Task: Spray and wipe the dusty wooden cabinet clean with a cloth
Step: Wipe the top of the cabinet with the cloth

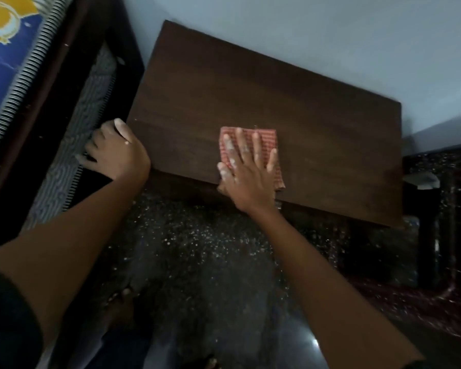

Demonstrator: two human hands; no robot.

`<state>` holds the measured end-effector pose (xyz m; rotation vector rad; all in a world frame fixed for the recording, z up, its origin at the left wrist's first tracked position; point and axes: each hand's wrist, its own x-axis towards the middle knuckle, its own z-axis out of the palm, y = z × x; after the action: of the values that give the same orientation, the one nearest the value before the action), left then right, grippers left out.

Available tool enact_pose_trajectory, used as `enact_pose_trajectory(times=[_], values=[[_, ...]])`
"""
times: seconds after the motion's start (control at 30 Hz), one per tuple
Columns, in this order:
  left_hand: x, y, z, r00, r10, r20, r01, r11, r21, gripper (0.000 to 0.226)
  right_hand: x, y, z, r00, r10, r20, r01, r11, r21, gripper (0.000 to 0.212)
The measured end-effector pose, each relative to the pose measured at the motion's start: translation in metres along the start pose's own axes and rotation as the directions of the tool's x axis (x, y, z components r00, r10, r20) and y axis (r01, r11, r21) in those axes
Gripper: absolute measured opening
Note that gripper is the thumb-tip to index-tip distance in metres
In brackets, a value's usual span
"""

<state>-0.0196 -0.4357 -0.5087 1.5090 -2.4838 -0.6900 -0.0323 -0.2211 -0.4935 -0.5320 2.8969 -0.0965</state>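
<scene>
The dark brown wooden cabinet (264,107) stands against a pale wall, and I see its flat top from above. A folded red checked cloth (268,137) lies near the top's front edge. My right hand (246,169) presses flat on the cloth with fingers spread and straight; pale dust marks the fingers. My left hand (116,151) rests at the cabinet's front left corner, fingers reaching down into the gap beside the bed. No spray bottle is in view.
A bed with a dark wooden frame (64,83) and a patterned blue and yellow mattress (8,49) stands left of the cabinet. The dark floor (197,257) below is speckled with pale dust. A dark piece of furniture (437,209) stands at the right.
</scene>
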Motion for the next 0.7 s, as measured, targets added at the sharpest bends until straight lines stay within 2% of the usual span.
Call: enact_pose_trajectory(times=[0.07,0.13,0.23,0.3,0.4,0.47,0.57,0.63,0.7], values=[[-0.005,-0.003,0.002,0.978,0.196,-0.069,-0.189,0.977,0.100,0.051,-0.014,0.045,-0.003,0.996,0.084,0.013,-0.084,0.997,0.003,0.060],[-0.004,-0.005,0.006,0.944,0.316,-0.094,-0.304,0.945,0.117,0.051,-0.028,0.092,-0.004,0.987,0.159,0.004,-0.159,0.987,-0.001,0.059],[-0.001,-0.006,0.007,0.907,0.408,-0.106,-0.396,0.911,0.114,0.050,-0.048,0.160,-0.007,0.946,0.324,0.006,-0.324,0.946,-0.005,0.058],[0.002,-0.008,0.009,0.883,0.454,-0.117,-0.444,0.890,0.102,0.050,-0.061,0.199,-0.011,0.894,0.449,-0.002,-0.449,0.893,0.024,0.058],[0.004,-0.013,0.011,0.831,0.541,-0.130,-0.533,0.841,0.094,0.048,-0.074,0.234,-0.013,0.837,0.547,-0.028,-0.544,0.837,0.063,0.057],[0.007,-0.012,0.009,0.764,0.637,-0.103,-0.626,0.771,0.120,0.048,-0.075,0.239,-0.013,0.836,0.546,-0.055,-0.542,0.838,0.068,0.056],[0.009,-0.012,0.006,0.588,0.806,-0.071,-0.792,0.591,0.154,0.052,-0.076,0.239,-0.011,0.834,0.549,-0.056,-0.542,0.834,0.108,0.054],[0.011,-0.014,0.007,0.502,0.857,-0.114,-0.843,0.515,0.157,0.052,-0.076,0.241,-0.004,0.832,0.546,-0.095,-0.534,0.836,0.126,0.053],[0.012,-0.015,0.008,0.484,0.861,-0.155,-0.850,0.505,0.149,0.052,-0.074,0.243,-0.003,0.811,0.570,-0.131,-0.555,0.821,0.136,0.052]])
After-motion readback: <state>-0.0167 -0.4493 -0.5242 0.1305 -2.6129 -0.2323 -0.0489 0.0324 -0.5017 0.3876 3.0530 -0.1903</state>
